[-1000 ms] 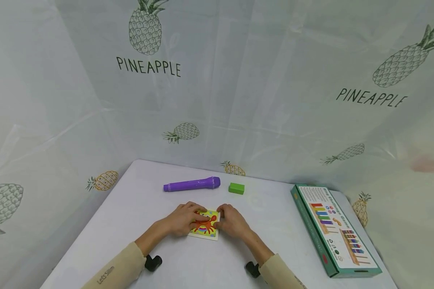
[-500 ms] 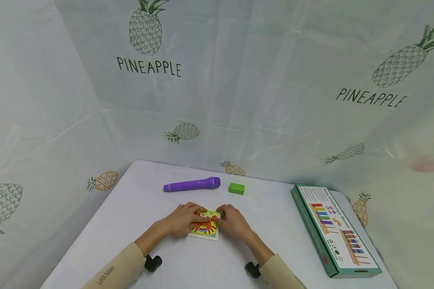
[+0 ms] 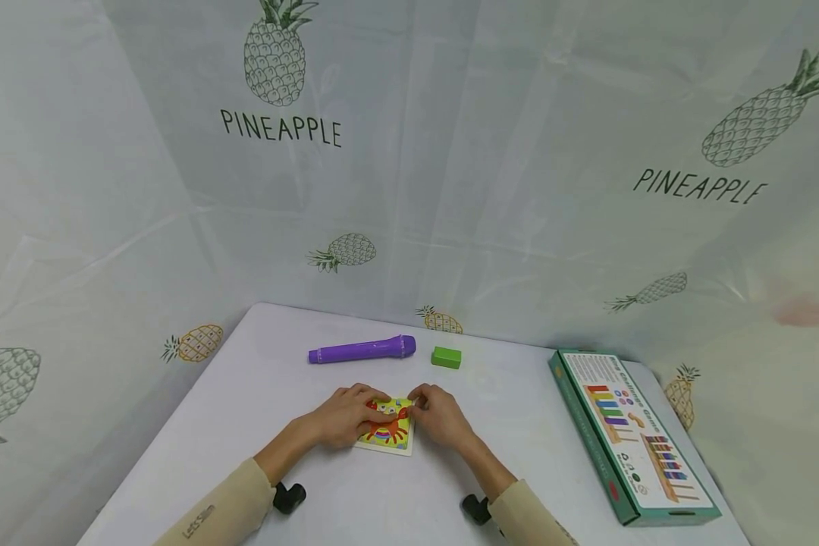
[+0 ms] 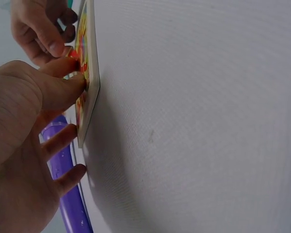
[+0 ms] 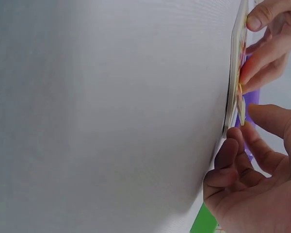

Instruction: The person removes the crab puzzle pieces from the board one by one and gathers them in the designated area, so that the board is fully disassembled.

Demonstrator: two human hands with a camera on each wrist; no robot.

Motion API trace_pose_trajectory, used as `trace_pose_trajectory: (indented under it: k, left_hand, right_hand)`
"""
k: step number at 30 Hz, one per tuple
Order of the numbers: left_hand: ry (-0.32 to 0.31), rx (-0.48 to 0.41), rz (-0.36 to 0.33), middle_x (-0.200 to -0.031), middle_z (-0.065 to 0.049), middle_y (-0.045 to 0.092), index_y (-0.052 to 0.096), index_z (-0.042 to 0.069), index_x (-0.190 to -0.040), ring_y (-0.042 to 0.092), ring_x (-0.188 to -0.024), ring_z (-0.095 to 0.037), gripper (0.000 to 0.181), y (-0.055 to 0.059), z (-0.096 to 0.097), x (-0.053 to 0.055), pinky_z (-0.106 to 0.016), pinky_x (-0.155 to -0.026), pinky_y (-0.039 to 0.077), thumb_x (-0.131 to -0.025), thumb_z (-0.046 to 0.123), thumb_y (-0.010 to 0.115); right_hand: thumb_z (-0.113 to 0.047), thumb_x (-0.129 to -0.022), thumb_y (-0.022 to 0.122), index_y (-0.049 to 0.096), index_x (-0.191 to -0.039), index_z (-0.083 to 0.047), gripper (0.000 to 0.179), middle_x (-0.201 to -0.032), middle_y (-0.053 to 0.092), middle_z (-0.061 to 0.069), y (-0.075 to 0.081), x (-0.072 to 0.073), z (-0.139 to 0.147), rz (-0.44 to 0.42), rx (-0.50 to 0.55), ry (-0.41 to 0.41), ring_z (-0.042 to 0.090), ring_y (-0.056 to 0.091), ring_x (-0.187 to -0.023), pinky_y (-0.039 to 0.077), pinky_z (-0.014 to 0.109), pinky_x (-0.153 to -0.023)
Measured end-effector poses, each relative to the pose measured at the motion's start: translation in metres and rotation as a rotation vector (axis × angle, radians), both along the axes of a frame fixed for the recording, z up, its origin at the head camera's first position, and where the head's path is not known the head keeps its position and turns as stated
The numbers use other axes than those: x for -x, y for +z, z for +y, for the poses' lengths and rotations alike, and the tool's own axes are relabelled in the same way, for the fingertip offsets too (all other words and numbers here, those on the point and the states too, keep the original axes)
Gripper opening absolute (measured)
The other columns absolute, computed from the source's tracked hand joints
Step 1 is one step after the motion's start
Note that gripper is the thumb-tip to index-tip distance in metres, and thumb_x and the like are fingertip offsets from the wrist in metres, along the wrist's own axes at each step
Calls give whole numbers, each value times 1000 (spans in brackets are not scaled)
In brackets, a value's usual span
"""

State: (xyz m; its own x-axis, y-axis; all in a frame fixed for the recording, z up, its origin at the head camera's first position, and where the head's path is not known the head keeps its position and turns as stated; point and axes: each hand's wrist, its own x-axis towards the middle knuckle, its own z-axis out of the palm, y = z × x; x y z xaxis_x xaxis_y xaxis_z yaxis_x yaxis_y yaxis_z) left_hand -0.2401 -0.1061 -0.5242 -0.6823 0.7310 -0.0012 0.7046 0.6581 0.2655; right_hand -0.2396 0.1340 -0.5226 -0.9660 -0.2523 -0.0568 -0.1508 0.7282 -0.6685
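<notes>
A small square wooden puzzle (image 3: 393, 439) with a red crab on yellow lies flat in front of me. My left hand (image 3: 346, 417) rests on its left part, index finger stretched across the crab and thumb on the picture; the other fingers are spread in the left wrist view. At the puzzle's right edge, my right hand (image 3: 442, 418) pinches a thin puzzle piece (image 5: 241, 107) between thumb and index finger. That piece is tilted above the board in the right wrist view. The fingers hide the puzzle's upper left part and upper right corner.
Beyond the hands lies a purple toy microphone (image 3: 362, 350), with a green block (image 3: 447, 357) to its right. A green-and-white game box (image 3: 638, 440) lies along the table's right side. The white table (image 3: 382, 508) meets a pineapple-print curtain (image 3: 491, 189) at the back.
My right fingertips shift slightly at the puzzle's upper right corner, uncovering a bit more of its right edge. The left hand stays nearly still.
</notes>
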Motion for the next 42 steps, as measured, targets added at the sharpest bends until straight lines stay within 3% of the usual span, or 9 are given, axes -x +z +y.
trace_pose_trajectory:
  k: [12, 26, 30, 36, 42]
  left_hand:
    - [10, -10, -2, -151, 4, 48, 57, 42, -141, 41, -137, -28, 39, 0, 1, -1, -59, -103, 39, -104, 29, 55]
    - [3, -12, 21, -152, 5, 47, 56, 44, -141, 40, -138, -27, 42, -2, 1, 1, -59, -103, 39, -103, 27, 55]
    - [8, -9, -10, -153, 5, 45, 55, 45, -142, 38, -139, -27, 48, -2, 0, 0, -60, -105, 36, -96, 30, 61]
    - [5, 8, -62, -155, 3, 42, 52, 44, -144, 36, -140, -27, 62, -1, -1, 0, -59, -106, 35, -85, 49, 71]
    - [9, 1, -90, -155, 3, 42, 53, 42, -144, 34, -141, -26, 66, -1, -1, 0, -59, -108, 33, -82, 50, 73]
  right_hand:
    - [-15, -96, 67, 64, -102, -10, 9, -89, 61, 0, 1, 2, 1, -61, 143, -40, 16, 55, -79, 47, 27, -61]
    - [-16, -95, 67, 65, -99, -11, 7, -90, 63, 0, 4, 4, 6, -67, 203, -29, 16, 57, -77, 49, 28, -62]
    - [-18, -96, 67, 65, -101, -10, 9, -90, 64, 1, 8, 5, 12, -86, 225, -46, 17, 58, -77, 50, 30, -63]
    - [-19, -95, 69, 66, -101, -8, 13, -89, 66, 3, 12, 7, 32, -83, 227, -74, 18, 57, -75, 48, 31, -63]
    - [-18, -93, 69, 67, -101, -8, 13, -87, 66, 3, 11, 10, 57, -104, 242, -125, 18, 57, -76, 47, 30, -63]
